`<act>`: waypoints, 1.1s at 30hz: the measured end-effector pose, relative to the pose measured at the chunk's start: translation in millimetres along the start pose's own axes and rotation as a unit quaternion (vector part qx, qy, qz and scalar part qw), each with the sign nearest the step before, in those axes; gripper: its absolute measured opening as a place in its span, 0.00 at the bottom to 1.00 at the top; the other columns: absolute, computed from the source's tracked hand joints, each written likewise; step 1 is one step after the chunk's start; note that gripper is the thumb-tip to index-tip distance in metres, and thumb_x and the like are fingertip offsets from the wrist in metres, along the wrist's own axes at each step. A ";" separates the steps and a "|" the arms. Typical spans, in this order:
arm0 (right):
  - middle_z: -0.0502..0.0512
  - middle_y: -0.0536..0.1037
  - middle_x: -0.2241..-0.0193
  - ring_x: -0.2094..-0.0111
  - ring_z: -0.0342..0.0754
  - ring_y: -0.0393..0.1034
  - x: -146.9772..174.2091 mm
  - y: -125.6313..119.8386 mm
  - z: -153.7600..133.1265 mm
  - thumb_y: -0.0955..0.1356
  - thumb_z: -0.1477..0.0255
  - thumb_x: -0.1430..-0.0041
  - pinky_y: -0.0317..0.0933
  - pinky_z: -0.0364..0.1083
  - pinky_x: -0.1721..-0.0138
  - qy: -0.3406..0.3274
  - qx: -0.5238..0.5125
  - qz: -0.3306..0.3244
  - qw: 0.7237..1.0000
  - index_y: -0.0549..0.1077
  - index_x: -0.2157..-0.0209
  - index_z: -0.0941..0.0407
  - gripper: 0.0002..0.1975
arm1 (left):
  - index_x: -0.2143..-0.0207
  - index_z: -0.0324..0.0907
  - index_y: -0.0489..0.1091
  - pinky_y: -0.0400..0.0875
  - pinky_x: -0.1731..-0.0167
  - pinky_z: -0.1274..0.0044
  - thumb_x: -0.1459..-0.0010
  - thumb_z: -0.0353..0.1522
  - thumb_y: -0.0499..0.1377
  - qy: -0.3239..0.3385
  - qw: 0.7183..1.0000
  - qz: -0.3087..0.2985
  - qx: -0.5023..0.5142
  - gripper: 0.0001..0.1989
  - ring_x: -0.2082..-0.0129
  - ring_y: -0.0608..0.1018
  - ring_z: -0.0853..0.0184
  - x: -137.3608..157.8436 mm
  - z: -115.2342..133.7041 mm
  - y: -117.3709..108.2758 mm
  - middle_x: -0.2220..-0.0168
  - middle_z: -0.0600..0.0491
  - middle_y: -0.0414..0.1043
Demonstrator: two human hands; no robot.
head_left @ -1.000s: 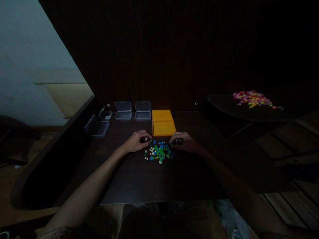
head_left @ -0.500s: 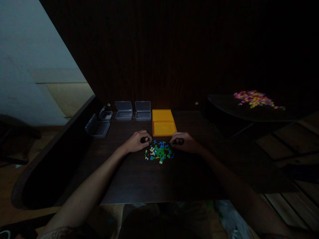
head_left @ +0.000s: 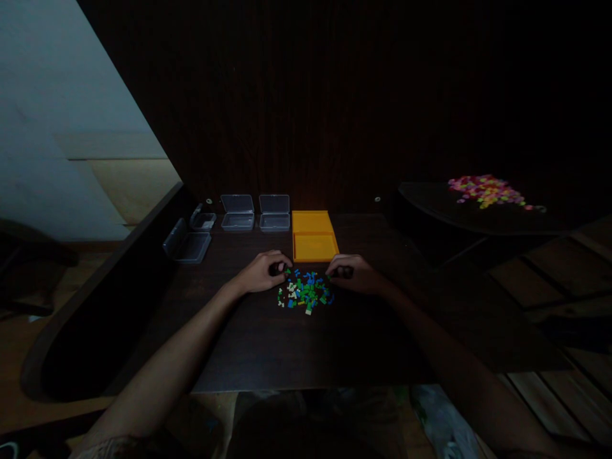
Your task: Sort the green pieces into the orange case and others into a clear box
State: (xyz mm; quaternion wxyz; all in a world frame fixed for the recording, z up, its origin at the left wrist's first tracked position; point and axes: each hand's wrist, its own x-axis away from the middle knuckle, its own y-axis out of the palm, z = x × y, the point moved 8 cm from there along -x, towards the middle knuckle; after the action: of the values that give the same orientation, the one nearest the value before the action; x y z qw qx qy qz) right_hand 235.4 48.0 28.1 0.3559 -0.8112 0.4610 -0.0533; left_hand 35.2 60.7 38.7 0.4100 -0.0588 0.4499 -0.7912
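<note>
A loose heap of small toy bricks (head_left: 308, 292) in green, blue, cream and a little yellow lies on the dark table. On its left edge is my left hand (head_left: 264, 271), fingers curled, with a small green brick (head_left: 288, 271) at the thumb and index fingertips. My right hand (head_left: 352, 273) is closed at the heap's right edge, its fingertips low by the bricks; dim light hides what they pinch. Just beyond the heap stands an open yellow box (head_left: 315, 260), its lid tilted back and no bricks visible inside.
Several clear plastic cases with raised lids, one of them a case (head_left: 275, 222) beside the yellow box, stand at the back left. On a side shelf (head_left: 430, 197) to the right lies a pile of pink, red and yellow pieces (head_left: 488, 190). A dark panel (head_left: 287, 115) rises behind the table (head_left: 296, 357).
Both hands stay almost in place at the heap's sides. The fingers of my left hand have shifted very slightly, and the green brick by them shows more plainly.
</note>
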 end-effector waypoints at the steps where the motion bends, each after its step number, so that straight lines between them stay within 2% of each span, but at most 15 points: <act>1: 0.54 0.77 0.70 0.73 0.44 0.68 -0.1 -0.1 0.0 0.71 0.68 0.46 0.62 0.42 0.73 -0.001 -0.002 0.000 1.000 0.78 0.67 0.56 0.07 | 0.61 0.40 0.74 0.67 0.67 0.77 0.48 0.27 0.59 -0.002 1.000 0.002 0.000 0.10 0.70 0.72 0.69 0.1 -0.2 -0.8 0.71 0.55 0.68; 4: 0.55 0.78 0.69 0.69 0.46 0.71 -0.4 -0.6 -1.1 0.72 0.68 0.46 0.64 0.44 0.68 -0.009 -0.003 -0.002 1.000 0.78 0.67 0.55 0.06 | 0.62 0.40 0.73 0.67 0.67 0.77 0.48 0.28 0.59 -0.006 1.000 0.008 -0.003 0.09 0.70 0.72 0.69 0.5 -0.9 -2.6 0.71 0.55 0.68; 15: 0.55 0.79 0.68 0.66 0.48 0.72 -0.3 -0.4 -1.0 0.71 0.68 0.46 0.65 0.45 0.63 -0.022 0.014 -0.005 1.000 0.78 0.67 0.56 0.06 | 0.67 0.39 0.72 0.67 0.68 0.77 0.48 0.28 0.60 -0.008 1.000 0.019 -0.010 0.05 0.70 0.72 0.69 1.4 -3.0 -3.5 0.71 0.54 0.68; 25: 0.54 0.78 0.68 0.68 0.47 0.72 -0.9 -0.3 -1.6 0.71 0.69 0.46 0.63 0.44 0.67 -0.025 0.018 -0.012 0.999 0.78 0.67 0.55 0.05 | 0.71 0.40 0.70 0.67 0.67 0.77 0.48 0.29 0.60 -0.012 1.000 0.020 -0.011 0.02 0.70 0.72 0.68 0.3 -2.5 -3.5 0.71 0.54 0.69; 29: 0.54 0.78 0.68 0.67 0.47 0.72 -0.8 -0.6 -2.8 0.71 0.70 0.46 0.64 0.45 0.65 -0.027 0.014 -0.011 0.999 0.78 0.67 0.55 0.05 | 0.72 0.40 0.70 0.67 0.67 0.77 0.48 0.28 0.59 -0.011 1.000 0.010 -0.005 0.01 0.70 0.72 0.69 0.5 -1.6 -3.3 0.71 0.54 0.69; 33: 0.54 0.78 0.69 0.70 0.46 0.71 -0.6 -0.8 -2.8 0.71 0.69 0.46 0.63 0.44 0.69 -0.017 0.021 -0.012 1.000 0.78 0.67 0.55 0.05 | 0.73 0.40 0.70 0.66 0.68 0.78 0.50 0.27 0.59 -0.009 1.000 -0.006 -0.001 0.01 0.70 0.72 0.69 2.0 -4.5 -3.8 0.71 0.54 0.70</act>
State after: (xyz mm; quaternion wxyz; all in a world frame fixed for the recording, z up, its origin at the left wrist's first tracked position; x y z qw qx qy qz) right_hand 234.5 47.2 30.8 0.3797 -0.8100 0.4437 -0.0536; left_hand 29.5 63.3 38.4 0.4097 -0.0694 0.4467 -0.7923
